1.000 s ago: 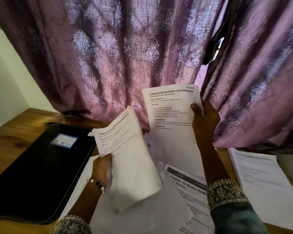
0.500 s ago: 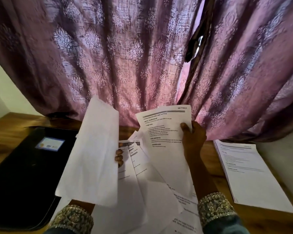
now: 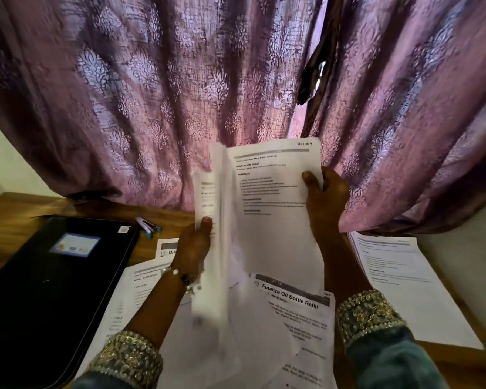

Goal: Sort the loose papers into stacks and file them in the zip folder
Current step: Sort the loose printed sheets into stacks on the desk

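- A person sat at a wooden table (image 3: pixel 14 217), seen from above and behind the hands, with a purple patterned curtain (image 3: pixel 157 94) hanging across the back.
- The right hand (image 3: pixel 324 197) gripped a printed sheet (image 3: pixel 270 214) by its right edge, thumb on the front, and held it upright above the table.
- The left hand (image 3: pixel 192 245) pinched a second sheet (image 3: pixel 208 265) near its left edge, thumb on the front; this sheet was turned nearly edge-on, blurred, and touched or overlapped the left side of the first.
- Both wrists wore embroidered gold cuffs on teal sleeves, and the left wrist a beaded bracelet (image 3: pixel 180 276).
- Loose papers (image 3: pixel 300 327) lay scattered on the table under the hands; one was headed "Finalize Oil Bottle Refill".
- A neat stack of papers (image 3: pixel 404 284) lay to the right, apart from the loose ones, its far end just under the curtain hem.
- The black zip folder (image 3: pixel 48 299) lay flat on the left of the table, with a pale label on its cover; whether it was zipped could not be told.
- A small stapler-like object (image 3: pixel 148 226) lay just beyond the folder's far right corner.
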